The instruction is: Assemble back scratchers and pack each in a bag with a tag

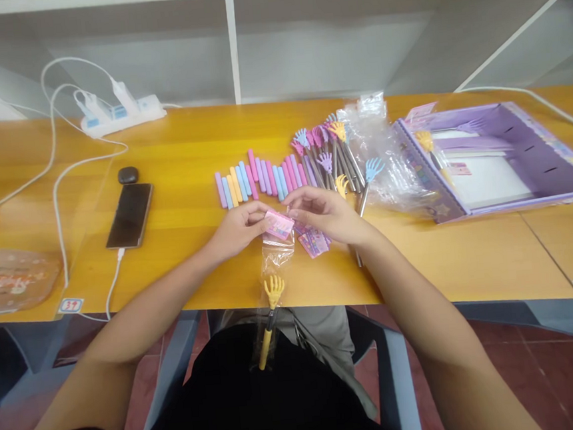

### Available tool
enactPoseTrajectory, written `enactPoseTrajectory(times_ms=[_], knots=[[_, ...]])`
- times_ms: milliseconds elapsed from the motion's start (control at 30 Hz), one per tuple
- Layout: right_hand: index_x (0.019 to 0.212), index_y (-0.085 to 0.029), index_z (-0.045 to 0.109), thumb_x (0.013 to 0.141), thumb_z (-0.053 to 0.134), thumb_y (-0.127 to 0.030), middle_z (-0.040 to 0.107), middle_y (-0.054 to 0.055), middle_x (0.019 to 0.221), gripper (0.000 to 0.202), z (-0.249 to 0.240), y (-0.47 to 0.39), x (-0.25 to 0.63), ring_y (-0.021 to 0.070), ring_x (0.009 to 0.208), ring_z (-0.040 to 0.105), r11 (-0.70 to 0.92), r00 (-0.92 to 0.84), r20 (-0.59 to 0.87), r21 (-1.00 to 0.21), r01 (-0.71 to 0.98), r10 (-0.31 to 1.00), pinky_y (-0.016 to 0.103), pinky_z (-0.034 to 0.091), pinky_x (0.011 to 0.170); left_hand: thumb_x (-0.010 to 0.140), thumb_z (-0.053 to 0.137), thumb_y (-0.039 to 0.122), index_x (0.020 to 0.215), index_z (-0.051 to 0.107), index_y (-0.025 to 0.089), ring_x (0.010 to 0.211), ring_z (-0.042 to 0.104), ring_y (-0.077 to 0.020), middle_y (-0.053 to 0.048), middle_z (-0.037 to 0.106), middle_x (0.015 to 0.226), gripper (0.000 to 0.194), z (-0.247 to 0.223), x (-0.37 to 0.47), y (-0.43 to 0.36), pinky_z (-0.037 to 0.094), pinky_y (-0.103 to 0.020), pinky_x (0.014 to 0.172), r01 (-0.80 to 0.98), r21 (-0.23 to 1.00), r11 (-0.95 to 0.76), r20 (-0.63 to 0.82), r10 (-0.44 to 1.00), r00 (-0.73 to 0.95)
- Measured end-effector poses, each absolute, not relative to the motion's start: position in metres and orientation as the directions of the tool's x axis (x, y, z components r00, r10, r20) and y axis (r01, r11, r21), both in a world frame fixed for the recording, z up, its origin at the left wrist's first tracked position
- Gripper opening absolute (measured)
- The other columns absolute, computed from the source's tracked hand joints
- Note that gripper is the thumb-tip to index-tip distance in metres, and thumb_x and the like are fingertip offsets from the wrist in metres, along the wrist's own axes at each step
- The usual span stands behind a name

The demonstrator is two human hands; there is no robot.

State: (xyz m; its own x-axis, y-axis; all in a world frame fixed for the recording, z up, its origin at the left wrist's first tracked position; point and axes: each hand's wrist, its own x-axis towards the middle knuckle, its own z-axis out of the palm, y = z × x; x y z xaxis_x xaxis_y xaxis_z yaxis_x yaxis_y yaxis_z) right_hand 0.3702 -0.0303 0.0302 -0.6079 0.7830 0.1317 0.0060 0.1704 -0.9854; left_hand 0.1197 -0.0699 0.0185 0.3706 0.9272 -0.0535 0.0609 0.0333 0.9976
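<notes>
My left hand (240, 231) pinches a small pink printed card (279, 224) between thumb and fingers. Just right of that card, my right hand (325, 214) has its thumb and fingers drawn together; what they grip is hidden. Below the card hangs a clear plastic bag (276, 259) over the table's front edge. Inside it is a yellow hand-shaped back scratcher (273, 292) with a yellow grip, in front of my black shirt. More pink printed cards (314, 243) lie on the table under my right hand.
Coloured grip tubes (253, 178) lie in a row behind my hands. Several back scratchers (326, 163) and clear bags (386, 156) are piled to their right. A purple display box (486, 207) stands far right. On the left are a phone (130, 215), a black earbud case (128, 175) and a power strip (149, 110).
</notes>
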Motion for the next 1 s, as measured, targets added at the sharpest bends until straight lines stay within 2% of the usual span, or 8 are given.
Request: enactPoseTrajectory(times_ms=[200,400,533,600,700,867,1000], knots=[[0.119,-0.022,0.072,0.104,0.076,-0.044,0.070,0.001,0.091,0.027,0.0265,-0.0317,0.3676,0.0147,0.078,0.062,0.216,-0.566,0.143,-0.974,0.065,0.812,0.031,0.050,0.070,0.092,0.083,0.039,0.106,0.070,0.018,0.092,0.078,-0.0206,-0.009,0.083,0.103,0.028,0.0176,0.1197,-0.0701,0.060,-0.035,0.084,0.045,0.998,0.053,-0.066,0.932,0.357],[0.116,-0.022,0.074,0.104,0.073,-0.041,0.074,0.003,0.095,0.022,0.0281,-0.0330,0.3661,0.0154,0.081,0.065,0.274,-0.587,0.154,-0.954,0.121,0.795,0.031,0.050,0.071,0.093,0.082,0.043,0.098,0.069,0.018,0.086,0.070,-0.0163,-0.005,0.074,0.095,0.029,0.0133,0.1218,-0.0679,0.057,-0.031,0.081,0.037,0.998,-0.053,0.038,0.939,0.343],[0.115,-0.022,0.074,0.104,0.072,-0.039,0.076,0.004,0.100,0.020,0.0296,-0.0327,0.3670,0.0162,0.087,0.068,0.278,-0.595,0.162,-0.955,0.108,0.787,0.032,0.052,0.077,0.097,0.079,0.039,0.120,0.069,0.022,0.084,0.069,-0.0166,-0.003,0.072,0.094,0.030,0.0121,0.1221,-0.0696,0.055,-0.031,0.077,0.055,0.989,-0.138,0.112,0.938,0.329],[0.113,-0.022,0.075,0.104,0.072,-0.037,0.076,0.004,0.101,0.018,0.0301,-0.0324,0.3676,0.0162,0.088,0.069,0.298,-0.598,0.176,-0.948,0.111,0.782,0.032,0.053,0.078,0.099,0.077,0.038,0.124,0.069,0.024,0.085,0.069,-0.0171,-0.003,0.073,0.096,0.030,0.0124,0.1220,-0.0710,0.055,-0.031,0.078,0.078,0.982,-0.172,0.139,0.936,0.323],[0.112,-0.022,0.075,0.103,0.072,-0.035,0.076,0.004,0.102,0.016,0.0302,-0.0322,0.3679,0.0163,0.090,0.069,0.306,-0.599,0.183,-0.945,0.111,0.780,0.033,0.054,0.080,0.099,0.077,0.039,0.116,0.070,0.023,0.089,0.070,-0.0179,-0.005,0.073,0.100,0.024,0.0143,0.1221,-0.0725,0.056,-0.033,0.082,0.100,0.980,-0.170,0.130,0.938,0.320],[0.113,-0.022,0.074,0.103,0.073,-0.039,0.075,0.003,0.100,0.019,0.0300,-0.0335,0.3675,0.0153,0.085,0.067,0.283,-0.588,0.164,-0.952,0.115,0.792,0.032,0.053,0.076,0.092,0.083,0.036,0.105,0.064,0.022,0.092,0.070,-0.0181,-0.004,0.073,0.101,0.027,0.0148,0.1235,-0.0725,0.056,-0.033,0.084,0.089,0.987,-0.132,0.096,0.941,0.326],[0.114,-0.022,0.075,0.102,0.074,-0.038,0.075,0.003,0.099,0.019,0.0303,-0.0340,0.3685,0.0149,0.084,0.067,0.308,-0.591,0.181,-0.944,0.121,0.786,0.031,0.054,0.074,0.094,0.082,0.037,0.100,0.063,0.021,0.094,0.068,-0.0183,-0.004,0.069,0.099,0.025,0.0107,0.1240,-0.0707,0.055,-0.034,0.086,0.104,0.986,-0.128,0.087,0.940,0.330]])
